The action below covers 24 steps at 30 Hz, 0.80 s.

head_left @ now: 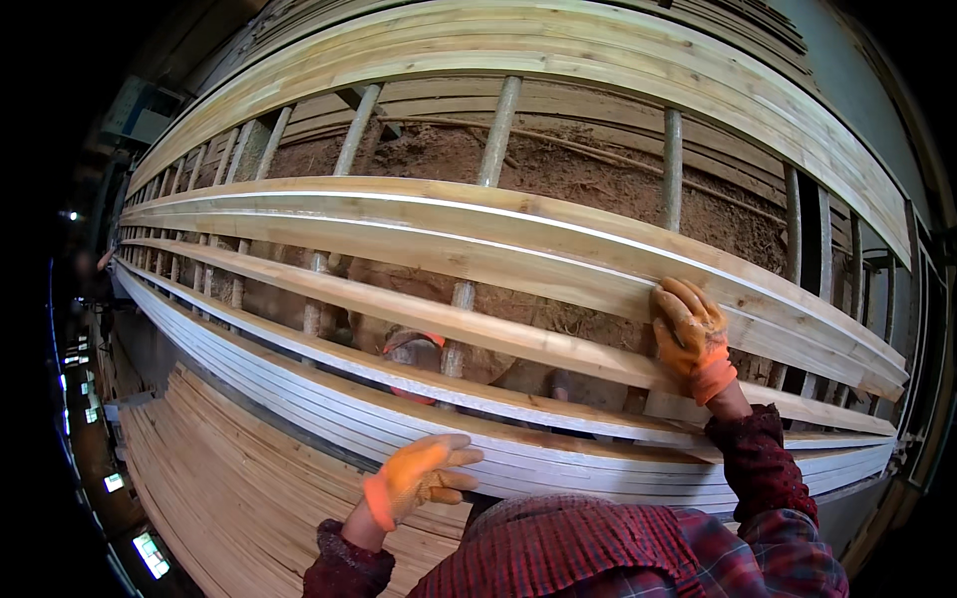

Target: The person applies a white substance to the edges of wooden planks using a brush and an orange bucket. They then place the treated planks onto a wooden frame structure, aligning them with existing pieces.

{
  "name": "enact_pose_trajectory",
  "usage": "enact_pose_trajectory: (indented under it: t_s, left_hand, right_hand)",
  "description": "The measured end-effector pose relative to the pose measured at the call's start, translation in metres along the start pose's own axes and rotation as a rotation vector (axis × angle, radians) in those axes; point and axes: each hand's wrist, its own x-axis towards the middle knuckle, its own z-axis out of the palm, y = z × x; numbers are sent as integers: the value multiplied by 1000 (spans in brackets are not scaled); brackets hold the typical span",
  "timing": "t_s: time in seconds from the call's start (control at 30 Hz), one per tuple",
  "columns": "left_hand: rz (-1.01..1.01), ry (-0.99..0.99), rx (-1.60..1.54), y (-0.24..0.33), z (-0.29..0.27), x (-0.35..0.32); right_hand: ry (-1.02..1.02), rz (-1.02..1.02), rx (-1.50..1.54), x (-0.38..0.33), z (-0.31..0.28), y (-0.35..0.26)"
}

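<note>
Long, pale wooden boards lie across a row of metal bars (500,130). My right hand (690,334), in an orange glove, has its fingers bent over a wooden board (498,261) with a white line along its upper edge; its thumb side is partly hidden. A narrower wooden strip (478,324) runs just on my side of that board, passing by the same hand. Nearer to me, a row of boards with white-coated edges (339,399) lies side by side. Over their near edge hovers my left hand (424,480), also gloved in orange, fingers apart and holding nothing.
A wide band of joined boards (558,40) spans the far side of the bars. Reddish-brown dirt (588,169) shows below. At lower left lies a broad stack of bare wooden strips (229,478). A grey and orange object (414,347) shows between the strips.
</note>
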Motion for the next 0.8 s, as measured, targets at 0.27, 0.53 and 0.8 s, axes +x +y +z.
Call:
enact_pose_trajectory:
  t_s: [0.27,0.53,0.8]
  left_hand:
    - [72,-65,-252,-6,12,57]
    - [71,-41,-251,4,18,55]
    - [121,-49,-101,-2,12,76]
  right_hand:
    - [-331,139,326,12,-38,16]
    - [-128,-112,174,-22,-15,-33]
    - [-176,-188,369,-46,-26,-82]
